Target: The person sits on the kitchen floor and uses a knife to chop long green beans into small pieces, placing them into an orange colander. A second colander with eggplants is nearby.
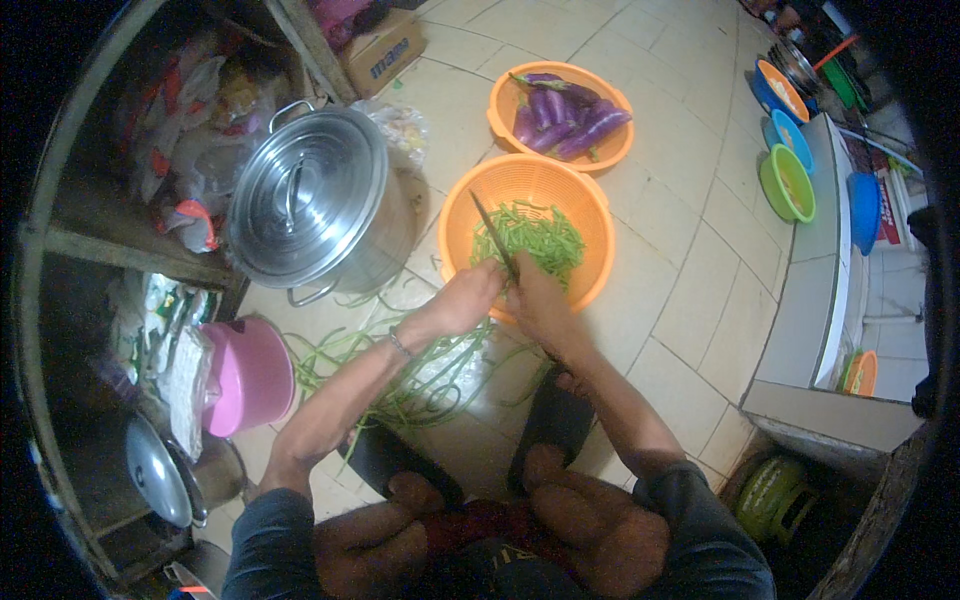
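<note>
My right hand [536, 296] grips a knife [491, 231], its blade pointing up and left over an orange plastic colander [487, 180]. Cut green long beans [551, 236] lie heaped in the colander. Beside the knife, at the near rim, my left hand [476, 292] is closed on long beans; the fingers hide most of what they hold. Uncut long beans [420, 382] spread over the floor below my left forearm, between the colander and my feet. Just beyond, a second orange basket [499, 124] holds several purple eggplants [559, 124].
On the left stand a large lidded metal pot [315, 195], a pink tub [251, 375] and shelves [135, 251] with plastic bags. A tiled ledge [806, 195] with coloured baskets runs along the right. Beneath it sits a green gas cylinder [776, 499]. A cardboard box [386, 56] is at the back.
</note>
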The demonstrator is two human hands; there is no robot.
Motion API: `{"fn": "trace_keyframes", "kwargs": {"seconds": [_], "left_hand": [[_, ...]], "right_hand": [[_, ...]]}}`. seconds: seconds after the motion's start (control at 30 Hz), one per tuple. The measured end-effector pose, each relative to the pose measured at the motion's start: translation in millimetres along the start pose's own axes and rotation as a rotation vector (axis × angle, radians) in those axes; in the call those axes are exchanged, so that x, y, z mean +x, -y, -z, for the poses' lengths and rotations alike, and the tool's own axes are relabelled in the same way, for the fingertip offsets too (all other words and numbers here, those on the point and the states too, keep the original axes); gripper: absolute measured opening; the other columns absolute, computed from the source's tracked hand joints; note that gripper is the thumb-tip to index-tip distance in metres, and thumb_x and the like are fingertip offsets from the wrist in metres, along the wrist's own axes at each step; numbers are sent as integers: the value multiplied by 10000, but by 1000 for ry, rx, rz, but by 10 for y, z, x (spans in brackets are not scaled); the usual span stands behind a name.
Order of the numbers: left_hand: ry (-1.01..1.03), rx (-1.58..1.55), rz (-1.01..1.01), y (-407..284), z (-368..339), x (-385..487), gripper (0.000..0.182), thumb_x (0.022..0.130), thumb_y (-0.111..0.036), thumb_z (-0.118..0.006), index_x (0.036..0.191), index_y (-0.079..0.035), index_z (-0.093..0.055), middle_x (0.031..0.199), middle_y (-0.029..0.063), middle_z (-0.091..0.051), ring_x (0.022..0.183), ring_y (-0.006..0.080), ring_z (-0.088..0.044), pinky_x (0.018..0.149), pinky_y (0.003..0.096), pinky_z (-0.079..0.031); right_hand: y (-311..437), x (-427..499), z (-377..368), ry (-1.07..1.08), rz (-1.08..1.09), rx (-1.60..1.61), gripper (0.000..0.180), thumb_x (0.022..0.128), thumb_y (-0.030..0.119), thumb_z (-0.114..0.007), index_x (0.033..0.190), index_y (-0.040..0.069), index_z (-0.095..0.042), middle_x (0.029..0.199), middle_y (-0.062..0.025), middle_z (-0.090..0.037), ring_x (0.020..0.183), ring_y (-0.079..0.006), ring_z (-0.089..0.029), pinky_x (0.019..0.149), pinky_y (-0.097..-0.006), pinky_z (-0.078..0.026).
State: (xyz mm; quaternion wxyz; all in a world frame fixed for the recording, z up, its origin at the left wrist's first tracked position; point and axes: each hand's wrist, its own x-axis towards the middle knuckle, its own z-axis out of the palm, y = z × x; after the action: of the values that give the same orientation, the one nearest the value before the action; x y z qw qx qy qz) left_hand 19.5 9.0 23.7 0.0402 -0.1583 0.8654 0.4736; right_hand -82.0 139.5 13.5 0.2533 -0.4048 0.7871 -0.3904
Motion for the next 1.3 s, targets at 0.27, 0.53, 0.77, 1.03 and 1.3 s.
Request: {"fn": "trace_keyframes", "kwargs": {"seconds": [0.27,0.53,0.77,1.03,1.3], "left_hand": [[46,100,-136,-502,63,-165,290,976,-163,-444,1133,65,-354,813,334,-593,839,509,-604,707,537,-487],[133,41,25,-186,134,-68,475,986,-234,-417,1292,57,-198,878,302,-596,997,454,-606,842,493,-471],[183,-37,22,-5,187,-45,346,1015,-303,-371,1063,20,-485,875,198,-604,827,316,-615,750,417,-460],[64,-34,133,113,69,38,347,1009,-291,-357,1002,24,-501,843,183,-594,827,298,-608,747,410,-453],[150,-2,-104,59,35,109,310,989,-266,-372,1000,17,-499,824,214,-603,799,353,-623,718,455,-463]], "right_hand": [[-223,165,102,-47,-207,437,326,933,203,-555,1170,-16,-508,735,-88,-606,516,-223,-581,485,-346,-489],[88,14,362,242,-325,772,200,965,250,-575,946,52,-552,688,-20,-542,410,-86,-455,382,-247,-393],[-82,159,378,138,-264,827,190,963,227,-586,940,48,-526,674,-8,-535,431,-80,-469,379,-249,-384],[215,-4,382,-104,-171,201,398,928,125,-528,1311,54,-445,775,-144,-613,617,-262,-621,577,-376,-495],[146,-91,65,60,-233,0,438,860,17,-515,1290,42,-432,969,-312,-626,915,-455,-630,749,-529,-479]]}}
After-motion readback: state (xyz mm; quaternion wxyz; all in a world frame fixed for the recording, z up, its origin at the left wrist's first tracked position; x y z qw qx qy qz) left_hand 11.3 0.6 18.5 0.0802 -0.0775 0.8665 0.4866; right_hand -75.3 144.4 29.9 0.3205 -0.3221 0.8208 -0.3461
